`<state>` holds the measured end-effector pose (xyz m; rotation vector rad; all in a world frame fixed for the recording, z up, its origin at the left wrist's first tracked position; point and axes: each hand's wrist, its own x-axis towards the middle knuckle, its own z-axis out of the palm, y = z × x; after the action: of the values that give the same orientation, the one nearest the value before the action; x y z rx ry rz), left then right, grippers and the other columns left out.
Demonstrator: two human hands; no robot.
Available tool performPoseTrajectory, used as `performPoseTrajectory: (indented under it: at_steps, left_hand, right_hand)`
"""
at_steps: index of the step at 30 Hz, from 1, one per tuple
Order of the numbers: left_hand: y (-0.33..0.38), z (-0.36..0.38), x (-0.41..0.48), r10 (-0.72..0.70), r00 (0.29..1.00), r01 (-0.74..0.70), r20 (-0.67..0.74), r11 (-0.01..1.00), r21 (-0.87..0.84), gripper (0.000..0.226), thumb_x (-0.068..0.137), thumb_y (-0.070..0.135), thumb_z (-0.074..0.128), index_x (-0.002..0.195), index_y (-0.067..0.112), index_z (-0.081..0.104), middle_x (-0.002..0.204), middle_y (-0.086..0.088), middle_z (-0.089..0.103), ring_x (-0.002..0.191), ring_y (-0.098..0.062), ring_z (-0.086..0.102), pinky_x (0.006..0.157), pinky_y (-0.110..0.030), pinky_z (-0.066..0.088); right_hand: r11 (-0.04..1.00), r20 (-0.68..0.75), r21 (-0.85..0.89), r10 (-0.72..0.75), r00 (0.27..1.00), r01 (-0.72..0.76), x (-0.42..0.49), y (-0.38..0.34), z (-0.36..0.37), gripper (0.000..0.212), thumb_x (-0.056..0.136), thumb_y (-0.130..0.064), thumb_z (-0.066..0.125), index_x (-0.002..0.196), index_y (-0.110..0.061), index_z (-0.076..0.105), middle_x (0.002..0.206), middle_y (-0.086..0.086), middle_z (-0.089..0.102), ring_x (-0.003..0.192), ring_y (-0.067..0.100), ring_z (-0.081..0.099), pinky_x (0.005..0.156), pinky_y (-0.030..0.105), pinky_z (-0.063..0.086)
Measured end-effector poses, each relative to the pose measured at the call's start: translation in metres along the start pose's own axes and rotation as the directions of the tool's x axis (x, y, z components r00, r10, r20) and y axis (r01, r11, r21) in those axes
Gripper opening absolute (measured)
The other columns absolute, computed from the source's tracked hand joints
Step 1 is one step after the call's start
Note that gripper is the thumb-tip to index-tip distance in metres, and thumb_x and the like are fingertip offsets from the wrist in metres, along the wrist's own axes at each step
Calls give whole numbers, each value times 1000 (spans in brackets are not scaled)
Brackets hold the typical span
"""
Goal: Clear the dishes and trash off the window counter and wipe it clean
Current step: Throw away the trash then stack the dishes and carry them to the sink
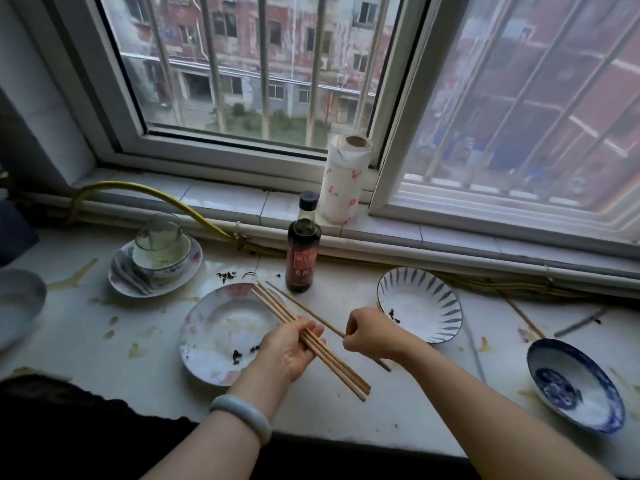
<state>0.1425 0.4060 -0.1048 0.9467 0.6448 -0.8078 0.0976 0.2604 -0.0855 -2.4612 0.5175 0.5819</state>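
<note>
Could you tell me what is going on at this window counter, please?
A person is gathering chopsticks: the left hand holds a bundle of three above the floral plate, and the right hand grips a single chopstick beside it. The striped bowl, blue bowl, stacked dishes and sauce bottle sit on the stained counter, not yet cleared or wiped.

head | looks forward-down | close over counter (156,386) | faces window (242,81)
</note>
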Motion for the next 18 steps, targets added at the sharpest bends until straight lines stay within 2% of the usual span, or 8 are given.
performPoseTrajectory:
  at_steps: [1, 2, 5, 7, 9, 13, 16, 18]
  left_hand:
    - [-4, 3, 0, -6, 1000, 6, 8, 1000, 3, 28, 98, 4, 47, 125, -5, 50, 103, -19, 61, 112, -33, 59, 96, -45, 44]
    - [-8, 6, 1, -16, 1000, 16, 21, 1000, 10, 24, 98, 5, 47, 120, -4, 53, 103, -18, 62, 108, -32, 61, 97, -45, 44]
    - [-20, 17, 2, -59, 998, 59, 34, 998, 18, 12, 98, 6, 47, 94, -2, 56, 85, -16, 59, 81, -26, 60, 89, -44, 46]
    - [-27, 24, 3, -82, 996, 82, 35, 996, 18, 17, 99, 4, 45, 87, -3, 53, 84, -18, 56, 86, -28, 58, 93, -44, 46]
    - [-34, 31, 2, -112, 993, 110, 38, 993, 38, 17, 100, 4, 44, 88, -6, 52, 91, -21, 57, 97, -31, 57, 95, -45, 45]
    - [-46, 48, -1, -143, 987, 137, 75, 988, 73, 16, 100, 4, 44, 90, -6, 51, 108, -24, 56, 91, -30, 59, 92, -44, 46]
    - [-56, 62, -8, -146, 982, 134, 118, 985, 105, 19, 99, 3, 45, 113, -8, 52, 97, -23, 60, 81, -29, 59, 92, -46, 47]
    - [-60, 71, -14, -149, 976, 127, 160, 982, 139, 27, 98, 3, 47, 124, -6, 50, 94, -24, 61, 84, -30, 61, 88, -47, 49]
  right_hand:
    - [1000, 25, 17, 3, 1000, -3, -5, 2, -2, 10, 84, -16, 63, 92, -11, 64, 89, 5, 67, 81, 18, 66, 75, 30, 59]
    - [1000, 44, 28, 5, 999, -7, -10, 5, -4, 9, 83, -16, 64, 91, -12, 64, 89, 4, 67, 79, 16, 66, 72, 27, 59]
    - [999, 58, 35, 20, 998, -22, -24, 11, -10, 7, 83, -15, 65, 90, -14, 63, 87, 2, 65, 74, 12, 61, 63, 22, 52]
    - [998, 59, 45, 29, 998, -31, -30, 14, -14, 8, 83, -17, 65, 90, -14, 64, 87, 2, 65, 73, 12, 59, 65, 23, 52]
    - [997, 65, 60, 41, 997, -45, -38, 19, -19, 11, 83, -18, 64, 92, -12, 65, 85, 1, 65, 74, 12, 60, 66, 23, 52]
    - [992, 57, 82, 94, 994, -99, -54, 32, -28, 13, 81, -16, 61, 93, -12, 65, 86, 3, 63, 74, 14, 59, 66, 27, 52]
    - [982, 39, 119, 147, 988, -150, -70, 43, -37, 14, 80, -14, 60, 93, -10, 64, 82, 5, 61, 69, 17, 56, 58, 28, 48]
    - [974, 38, 152, 166, 985, -170, -80, 53, -44, 16, 83, -14, 58, 96, -7, 64, 82, 9, 62, 66, 18, 55, 53, 27, 44]
